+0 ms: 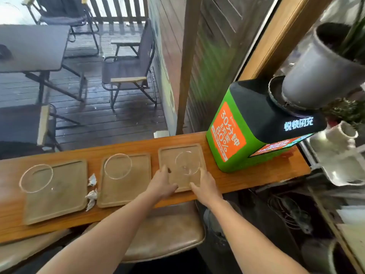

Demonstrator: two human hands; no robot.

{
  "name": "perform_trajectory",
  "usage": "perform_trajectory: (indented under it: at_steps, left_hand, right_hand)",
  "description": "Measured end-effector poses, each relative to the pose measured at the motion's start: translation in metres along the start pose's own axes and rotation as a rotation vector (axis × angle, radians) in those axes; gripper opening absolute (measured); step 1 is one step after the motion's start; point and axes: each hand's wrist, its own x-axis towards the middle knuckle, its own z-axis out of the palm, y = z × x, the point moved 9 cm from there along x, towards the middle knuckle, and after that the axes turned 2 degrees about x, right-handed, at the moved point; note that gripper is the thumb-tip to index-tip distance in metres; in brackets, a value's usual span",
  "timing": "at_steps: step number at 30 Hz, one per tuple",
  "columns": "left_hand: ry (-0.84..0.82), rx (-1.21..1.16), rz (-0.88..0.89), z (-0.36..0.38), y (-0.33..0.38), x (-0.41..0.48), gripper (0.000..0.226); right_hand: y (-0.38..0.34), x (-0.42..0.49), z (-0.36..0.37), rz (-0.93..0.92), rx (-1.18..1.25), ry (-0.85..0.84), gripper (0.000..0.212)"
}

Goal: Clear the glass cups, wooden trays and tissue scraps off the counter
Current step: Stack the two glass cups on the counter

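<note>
Three wooden trays lie in a row on the wooden counter (246, 178). Each carries a clear glass cup: the left tray (59, 196) with its cup (36, 178), the middle tray (126, 186) with its cup (118, 166), the right tray (181, 153) with its cup (187, 162). White tissue scraps (92, 190) lie between the left and middle trays. My left hand (161, 183) grips the right tray's left edge. On the tray's right near corner is my right hand (204, 186), holding it beside the cup.
A green and black charging kiosk (246, 125) stands on the counter just right of the right tray, a grey plant pot (316, 72) on top. Padded stools (167, 234) sit under the counter's near edge. Beyond the counter are deck chairs and a table.
</note>
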Motion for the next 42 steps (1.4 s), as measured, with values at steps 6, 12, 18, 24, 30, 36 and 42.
perform_trajectory:
  at_steps: [6,12,18,24,30,36,42]
  left_hand:
    - [-0.017,-0.122,0.0,0.003,0.009,0.027,0.082]
    - [0.002,-0.18,0.067,0.0,0.021,0.039,0.075]
    - [0.075,-0.289,0.099,-0.045,0.028,0.023,0.073]
    - [0.256,-0.45,0.179,-0.144,0.029,-0.013,0.064]
    - [0.429,-0.452,0.181,-0.217,-0.023,-0.058,0.067]
    - [0.414,-0.466,0.111,-0.229,-0.08,-0.082,0.07]
    - [0.367,-0.413,0.085,-0.207,-0.102,-0.082,0.072]
  right_hand:
    - [0.0,0.031,0.001,0.031,0.321,-0.055,0.09]
    - [-0.01,0.046,0.004,-0.001,0.361,-0.142,0.085]
    - [-0.056,0.046,-0.015,-0.116,0.315,-0.175,0.083]
    - [-0.157,0.045,-0.037,-0.369,0.246,-0.129,0.083]
    - [-0.245,0.029,-0.005,-0.502,0.186,-0.167,0.085]
    - [-0.274,0.012,0.042,-0.545,0.162,-0.236,0.084]
    - [-0.264,0.007,0.065,-0.528,0.087,-0.27,0.087]
